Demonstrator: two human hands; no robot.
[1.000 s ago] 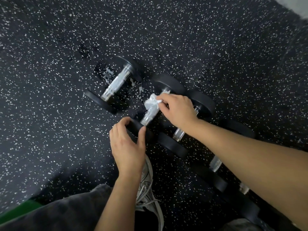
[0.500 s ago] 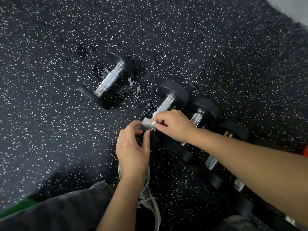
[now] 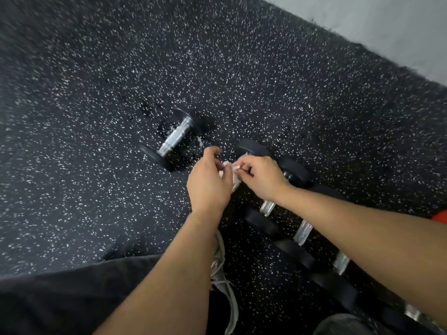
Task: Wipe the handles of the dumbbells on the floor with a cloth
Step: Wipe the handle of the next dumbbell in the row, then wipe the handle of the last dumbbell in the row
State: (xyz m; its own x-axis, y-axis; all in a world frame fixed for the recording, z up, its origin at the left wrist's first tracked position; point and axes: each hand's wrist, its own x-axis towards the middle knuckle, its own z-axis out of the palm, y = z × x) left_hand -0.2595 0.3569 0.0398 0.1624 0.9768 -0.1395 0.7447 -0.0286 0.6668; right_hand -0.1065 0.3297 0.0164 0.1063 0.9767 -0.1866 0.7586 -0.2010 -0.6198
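On the black speckled rubber floor (image 3: 266, 68), a row of dumbbells (image 3: 302, 230) with chrome handles runs toward the lower right, and a lone dumbbell (image 3: 173, 139) lies apart to the left, wet spots around it. Above the nearest end of the row, the left hand (image 3: 209, 187) and the right hand (image 3: 262, 177) meet, both pinching a small crumpled white cloth (image 3: 233, 174) between them. A grey sneaker (image 3: 226, 281) and dark trousers (image 3: 72, 293) show below the forearms.
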